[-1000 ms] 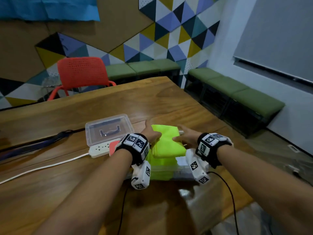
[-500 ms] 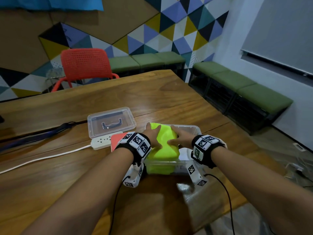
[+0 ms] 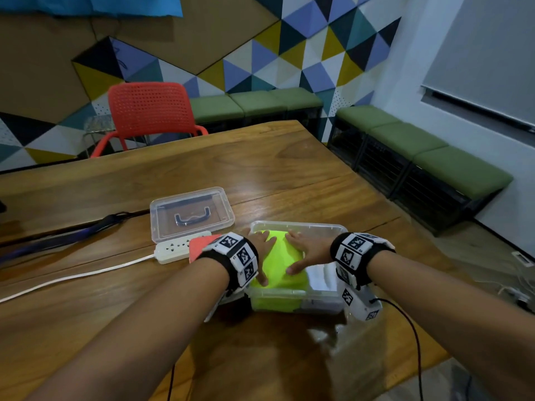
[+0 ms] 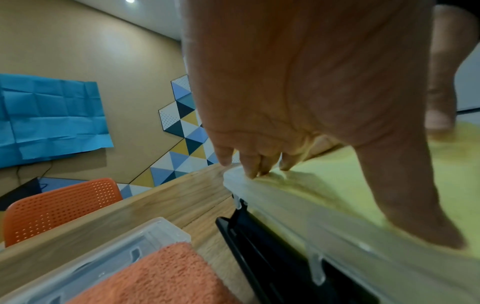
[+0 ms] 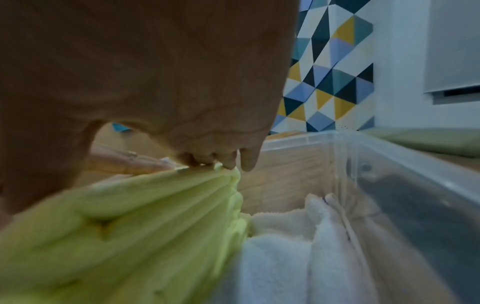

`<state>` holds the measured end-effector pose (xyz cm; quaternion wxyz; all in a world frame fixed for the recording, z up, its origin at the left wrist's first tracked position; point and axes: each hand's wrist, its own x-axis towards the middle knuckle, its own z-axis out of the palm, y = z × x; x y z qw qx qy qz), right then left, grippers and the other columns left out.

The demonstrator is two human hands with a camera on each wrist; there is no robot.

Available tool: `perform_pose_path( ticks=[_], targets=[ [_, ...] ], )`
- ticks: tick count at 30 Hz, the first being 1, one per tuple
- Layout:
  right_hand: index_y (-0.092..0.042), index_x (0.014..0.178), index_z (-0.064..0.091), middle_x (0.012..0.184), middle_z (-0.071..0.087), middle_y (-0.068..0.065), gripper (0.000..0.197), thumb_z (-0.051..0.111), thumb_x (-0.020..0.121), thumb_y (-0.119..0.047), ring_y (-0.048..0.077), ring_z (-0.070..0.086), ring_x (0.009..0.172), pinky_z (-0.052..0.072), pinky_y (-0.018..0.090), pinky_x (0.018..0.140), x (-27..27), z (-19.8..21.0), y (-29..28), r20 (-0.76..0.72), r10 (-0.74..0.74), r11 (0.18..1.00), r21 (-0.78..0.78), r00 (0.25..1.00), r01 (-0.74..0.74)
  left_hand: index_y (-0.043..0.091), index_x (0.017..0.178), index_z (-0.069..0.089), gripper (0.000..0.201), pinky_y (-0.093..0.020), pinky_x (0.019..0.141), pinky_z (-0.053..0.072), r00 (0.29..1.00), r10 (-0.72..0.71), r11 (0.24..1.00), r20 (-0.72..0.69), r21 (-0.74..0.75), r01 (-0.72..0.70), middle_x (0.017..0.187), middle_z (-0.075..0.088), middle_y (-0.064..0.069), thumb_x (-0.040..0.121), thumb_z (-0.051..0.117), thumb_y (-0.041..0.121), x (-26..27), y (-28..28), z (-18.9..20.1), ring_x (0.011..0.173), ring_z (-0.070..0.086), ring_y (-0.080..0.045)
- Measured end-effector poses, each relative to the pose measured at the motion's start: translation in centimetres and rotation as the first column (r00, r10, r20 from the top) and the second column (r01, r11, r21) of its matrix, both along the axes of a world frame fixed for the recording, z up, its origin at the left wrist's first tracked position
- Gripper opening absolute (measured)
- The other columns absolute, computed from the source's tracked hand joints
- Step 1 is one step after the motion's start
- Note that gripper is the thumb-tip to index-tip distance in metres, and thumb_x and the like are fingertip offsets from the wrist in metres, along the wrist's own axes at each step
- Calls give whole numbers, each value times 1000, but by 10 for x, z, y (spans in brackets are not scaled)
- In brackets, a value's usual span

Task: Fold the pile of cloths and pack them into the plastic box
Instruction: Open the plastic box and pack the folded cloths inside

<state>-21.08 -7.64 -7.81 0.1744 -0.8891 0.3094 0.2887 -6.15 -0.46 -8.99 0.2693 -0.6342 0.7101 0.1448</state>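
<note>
A folded neon yellow-green cloth (image 3: 282,263) lies in the left part of the clear plastic box (image 3: 318,227) near the table's front edge. My left hand (image 3: 260,254) and right hand (image 3: 305,251) lie on top of it with fingers spread, pressing it down. In the left wrist view my left hand (image 4: 311,123) touches the yellow-green cloth (image 4: 415,174) just inside the box rim (image 4: 298,205). A folded white cloth (image 5: 280,257) fills the box's right part, beside the yellow-green cloth (image 5: 130,216) under my right hand (image 5: 182,92). An orange cloth (image 3: 199,247) lies left of the box.
The box's clear lid (image 3: 191,215) lies upside down to the back left, with a white power strip (image 3: 173,251) and its cable in front of it. A red chair (image 3: 150,114) stands behind the wooden table (image 3: 260,169). Green benches line the walls.
The yellow-green cloth has gone from above the box down into it. Both hands have shifted from holding its sides to pressing on its top.
</note>
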Motion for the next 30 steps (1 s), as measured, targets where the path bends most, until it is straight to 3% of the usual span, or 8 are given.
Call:
perform_pose_path(
  ticks=[3,7,12,16,22,24,27,30],
  targets=[
    [-7,148,-11,157,-15,7,108,60,82,-54,20,-5,147,7,37,119,1,-9,1,-66,40,999,-18,997,-41,12,150,-7,111,-49,117,-3,998,-43,999,36,20,42,158,-4,-12,77,62,60,-1,-3,-12,147,3,-27],
    [-10,148,-16,157,-17,5,120,65,74,-59,21,-8,147,11,44,120,10,-24,1,-156,84,994,-55,984,-94,9,149,-8,111,-58,111,-15,971,-112,993,209,46,104,158,-1,-15,77,56,65,-11,-7,-27,147,4,-28],
    [-10,147,-19,156,-21,6,122,66,74,-58,23,-11,146,8,44,119,14,-36,-7,-183,105,993,-41,978,-114,4,149,-3,98,-57,113,-15,941,-217,976,261,48,212,157,8,-18,86,43,63,-15,-16,-27,146,9,-27],
    [-9,146,-21,156,-22,8,127,66,71,-63,25,-13,146,6,43,120,18,-49,-11,-201,126,989,-51,972,-138,1,149,-1,71,-53,114,-16,948,-215,977,237,45,210,157,9,-18,99,28,43,-15,-18,-35,146,10,-28],
    [-7,146,-20,156,-20,9,128,62,70,-68,27,-12,146,7,47,119,25,-54,-10,-254,142,982,-86,957,-168,0,149,-1,69,-55,114,-14,945,-205,978,256,80,191,157,8,-19,100,27,40,-20,-19,-36,146,7,-30],
    [-8,146,-18,157,-18,9,128,62,69,-69,27,-8,146,11,48,119,25,-52,-7,-250,140,978,-118,958,-173,3,149,-1,70,-57,113,-16,958,-167,986,232,66,156,157,9,-18,99,30,40,-18,-17,-33,145,14,-30],
    [-8,147,-15,158,-12,9,127,65,69,-67,27,-2,147,13,46,118,22,-40,-5,-220,134,977,-132,966,-165,8,150,5,90,-63,112,-11,988,-113,993,102,-14,115,157,11,-15,87,47,57,-7,-9,-30,144,16,-29],
    [-11,149,-9,159,-6,7,119,66,72,-63,26,5,146,15,43,118,21,-15,-5,-207,103,989,-80,973,-122,19,146,28,75,-50,116,6,976,0,978,-219,-202,-45,155,20,-5,86,51,57,19,4,-18,143,18,-23]
  ],
)
